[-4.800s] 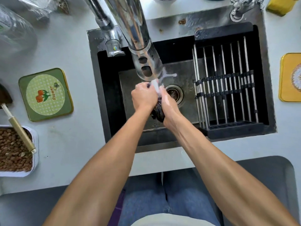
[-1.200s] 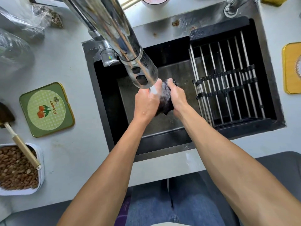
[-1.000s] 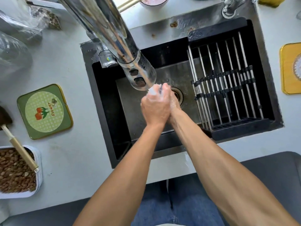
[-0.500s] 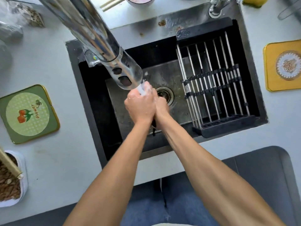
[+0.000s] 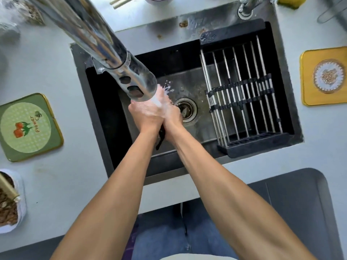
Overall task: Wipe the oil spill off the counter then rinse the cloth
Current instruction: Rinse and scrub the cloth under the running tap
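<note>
My left hand (image 5: 145, 114) and my right hand (image 5: 173, 117) are pressed together over the dark sink (image 5: 110, 117), squeezing the dark cloth (image 5: 160, 136) between them. Only a wet strip of the cloth hangs out below the wrists; the rest is hidden in the palms. Water runs from the chrome faucet head (image 5: 135, 82) onto the knuckles and splashes. The drain (image 5: 186, 109) lies just right of my hands. The pale counter (image 5: 62, 181) surrounds the sink.
A metal drying rack (image 5: 242, 98) fills the sink's right part. A green coaster (image 5: 26, 127) and a tub of brown pellets (image 5: 9, 201) with a brass handle sit on the left counter. A yellow coaster (image 5: 324, 76) lies at the right. A second tap (image 5: 246, 6) stands behind the sink.
My hands have closed together around the cloth, which showed between them a second ago. They stay under the running water while the view has shifted a little.
</note>
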`<state>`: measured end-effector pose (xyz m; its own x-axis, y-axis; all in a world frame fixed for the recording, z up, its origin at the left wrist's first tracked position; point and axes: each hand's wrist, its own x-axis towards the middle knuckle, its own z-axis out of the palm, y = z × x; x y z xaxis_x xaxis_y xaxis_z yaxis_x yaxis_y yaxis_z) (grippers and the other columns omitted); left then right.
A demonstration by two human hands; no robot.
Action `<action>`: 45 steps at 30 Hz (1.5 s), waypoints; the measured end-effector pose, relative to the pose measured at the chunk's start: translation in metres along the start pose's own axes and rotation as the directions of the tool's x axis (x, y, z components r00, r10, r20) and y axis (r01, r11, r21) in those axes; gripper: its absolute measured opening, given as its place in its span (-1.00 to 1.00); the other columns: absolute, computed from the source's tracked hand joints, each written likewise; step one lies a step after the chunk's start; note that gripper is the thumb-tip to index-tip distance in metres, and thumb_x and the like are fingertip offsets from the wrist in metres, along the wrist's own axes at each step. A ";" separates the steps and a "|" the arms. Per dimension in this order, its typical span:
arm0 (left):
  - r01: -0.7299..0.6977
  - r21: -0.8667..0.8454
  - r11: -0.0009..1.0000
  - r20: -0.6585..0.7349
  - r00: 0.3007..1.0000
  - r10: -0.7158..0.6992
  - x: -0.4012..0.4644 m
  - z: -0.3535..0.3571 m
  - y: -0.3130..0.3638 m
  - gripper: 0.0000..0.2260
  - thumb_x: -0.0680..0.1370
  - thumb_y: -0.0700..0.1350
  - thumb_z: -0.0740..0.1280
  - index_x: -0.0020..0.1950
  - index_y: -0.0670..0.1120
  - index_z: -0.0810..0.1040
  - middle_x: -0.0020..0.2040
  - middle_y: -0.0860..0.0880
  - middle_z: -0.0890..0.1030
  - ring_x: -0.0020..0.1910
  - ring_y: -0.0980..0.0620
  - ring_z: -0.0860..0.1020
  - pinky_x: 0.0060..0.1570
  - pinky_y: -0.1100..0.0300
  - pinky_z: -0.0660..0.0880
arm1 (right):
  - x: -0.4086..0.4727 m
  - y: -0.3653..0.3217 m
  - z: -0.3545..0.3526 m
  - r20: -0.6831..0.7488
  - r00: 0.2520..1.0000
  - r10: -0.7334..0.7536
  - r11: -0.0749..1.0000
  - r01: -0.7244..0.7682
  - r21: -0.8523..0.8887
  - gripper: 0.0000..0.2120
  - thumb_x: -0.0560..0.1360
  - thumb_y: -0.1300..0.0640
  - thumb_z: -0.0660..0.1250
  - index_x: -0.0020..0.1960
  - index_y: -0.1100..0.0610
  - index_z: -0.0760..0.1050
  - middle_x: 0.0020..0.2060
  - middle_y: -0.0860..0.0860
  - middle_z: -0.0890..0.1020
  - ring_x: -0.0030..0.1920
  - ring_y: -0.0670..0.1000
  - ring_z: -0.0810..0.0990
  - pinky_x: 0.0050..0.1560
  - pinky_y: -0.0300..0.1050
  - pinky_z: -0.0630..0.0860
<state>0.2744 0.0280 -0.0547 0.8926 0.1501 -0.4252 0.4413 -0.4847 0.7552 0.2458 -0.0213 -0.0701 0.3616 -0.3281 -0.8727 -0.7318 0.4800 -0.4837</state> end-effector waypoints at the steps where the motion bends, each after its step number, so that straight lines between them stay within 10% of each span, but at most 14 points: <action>1: 0.034 0.048 0.998 -0.017 0.999 -0.034 0.010 -0.003 -0.003 -0.70 0.64 -0.02 0.43 0.17 -0.26 0.69 0.07 -0.13 0.75 0.02 -0.02 0.71 -0.05 0.34 0.55 | -0.002 -0.001 -0.001 -0.011 1.000 -0.017 1.000 0.017 -0.025 -0.38 0.63 -0.29 0.23 0.22 0.26 0.65 0.12 0.23 0.72 0.16 0.28 0.70 0.27 0.28 0.61; 6: 0.066 0.095 0.993 0.030 0.997 -0.070 0.004 -0.012 -0.018 -0.61 0.65 -0.02 0.37 -0.27 -0.27 0.52 -0.32 -0.20 0.44 -0.26 -0.09 0.34 -0.23 -0.06 0.39 | 0.005 -0.026 -0.015 0.107 0.993 -0.052 0.982 0.031 0.188 -0.29 0.69 -0.34 0.01 0.11 0.23 0.66 -0.05 0.12 0.78 0.02 0.17 0.77 0.04 0.02 0.70; 10: 0.019 -0.031 0.999 0.056 0.998 -0.017 -0.029 -0.005 -0.002 -0.58 0.64 0.14 0.30 -0.32 -0.09 0.52 -0.48 0.07 0.50 -0.46 0.12 0.43 -0.36 0.19 0.38 | 0.017 -0.021 -0.010 0.014 0.997 -0.080 0.996 0.080 -0.035 -0.36 0.73 -0.28 -0.06 0.15 0.15 0.63 0.03 0.12 0.72 0.07 0.16 0.67 0.06 -0.06 0.62; 12: -0.066 0.064 0.996 0.095 0.994 0.060 -0.029 0.000 0.012 -0.65 0.65 0.16 0.29 -0.31 0.14 0.61 -0.44 0.17 0.60 -0.39 0.18 0.57 -0.37 0.36 0.38 | 0.013 -0.001 -0.008 0.064 0.991 -0.115 0.984 0.123 -0.133 -0.47 0.75 -0.19 0.01 -0.01 0.11 0.61 0.00 0.11 0.71 0.10 0.20 0.65 0.06 -0.12 0.60; 15: -0.031 0.107 0.994 0.064 0.998 0.024 -0.010 -0.002 0.002 -0.70 0.67 0.05 0.34 -0.17 -0.06 0.67 -0.32 -0.03 0.61 -0.32 0.07 0.54 -0.24 0.14 0.47 | -0.003 0.017 -0.013 0.054 0.992 -0.115 0.988 0.119 -0.098 -0.34 0.63 -0.36 0.13 0.13 0.21 0.68 0.07 0.19 0.74 0.15 0.26 0.70 0.28 0.24 0.60; 18: 0.128 0.227 0.965 0.049 0.989 -0.142 0.006 -0.013 -0.025 -0.63 0.68 0.00 0.31 -0.25 -0.18 0.52 -0.35 -0.05 0.50 -0.26 -0.11 0.47 -0.23 0.03 0.31 | -0.009 0.007 -0.018 0.093 0.977 -0.193 0.980 0.196 -0.026 -0.32 0.47 -0.47 0.26 0.01 0.13 0.74 -0.06 0.14 0.79 0.03 0.20 0.76 0.17 0.18 0.68; 26: 0.443 -0.470 0.763 0.240 0.896 -0.373 -0.007 -0.017 -0.027 -0.73 0.72 0.10 0.34 0.01 -0.04 0.71 -0.07 0.02 0.80 -0.03 0.00 0.78 0.06 0.06 0.70 | 0.010 -0.006 -0.041 -0.020 0.965 -0.263 0.949 0.255 -0.184 -0.59 0.61 -0.28 0.30 0.05 0.06 0.64 0.02 0.04 0.73 0.13 0.11 0.68 0.32 0.21 0.56; 31: 0.371 -0.453 0.810 0.242 0.926 -0.288 -0.010 -0.028 -0.014 -0.73 0.75 0.03 0.30 -0.06 -0.04 0.66 -0.24 0.12 0.76 -0.23 0.19 0.73 -0.22 0.24 0.64 | 0.016 0.006 -0.056 0.029 0.936 -0.352 0.910 0.349 -0.223 -0.66 0.69 -0.20 0.22 0.12 0.03 0.63 0.05 -0.04 0.73 0.13 0.02 0.69 0.32 0.15 0.57; 36: 0.205 -0.291 0.935 0.283 0.952 -0.120 -0.023 -0.032 -0.005 -0.83 0.70 -0.06 0.33 -0.04 -0.08 0.63 -0.11 -0.01 0.68 -0.09 0.07 0.61 0.00 0.09 0.56 | 0.008 0.007 -0.051 0.264 0.954 -0.144 0.990 0.139 0.036 -0.32 0.64 -0.39 0.09 0.25 0.12 0.70 0.19 0.16 0.73 0.28 0.16 0.68 0.43 0.20 0.52; 41: 0.160 -0.148 0.976 0.466 0.881 -0.074 -0.038 -0.039 0.000 -0.79 0.68 -0.02 0.38 0.09 -0.10 0.75 -0.07 -0.01 0.78 -0.14 0.10 0.71 -0.09 0.17 0.64 | 0.002 0.005 -0.047 0.393 0.910 -0.128 0.990 0.094 0.103 -0.36 0.54 -0.48 0.19 -0.21 0.01 0.74 -0.31 0.01 0.71 -0.29 -0.02 0.70 -0.25 -0.08 0.61; 45: 0.162 -0.231 0.959 0.378 0.923 -0.065 -0.031 -0.062 -0.001 -0.87 0.69 -0.15 0.38 0.17 -0.08 0.71 -0.03 -0.07 0.76 -0.09 0.01 0.74 -0.13 0.12 0.70 | -0.003 0.008 -0.046 0.325 0.937 -0.132 0.990 0.109 0.088 -0.48 0.49 -0.33 0.43 0.09 0.12 0.74 -0.03 0.11 0.78 -0.02 0.11 0.77 0.15 0.07 0.67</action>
<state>0.2517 0.0767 -0.0109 0.7606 -0.1557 -0.6303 0.5895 -0.2413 0.7709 0.2119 -0.0537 -0.0683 0.6226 -0.1064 -0.7753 -0.6342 0.5117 -0.5796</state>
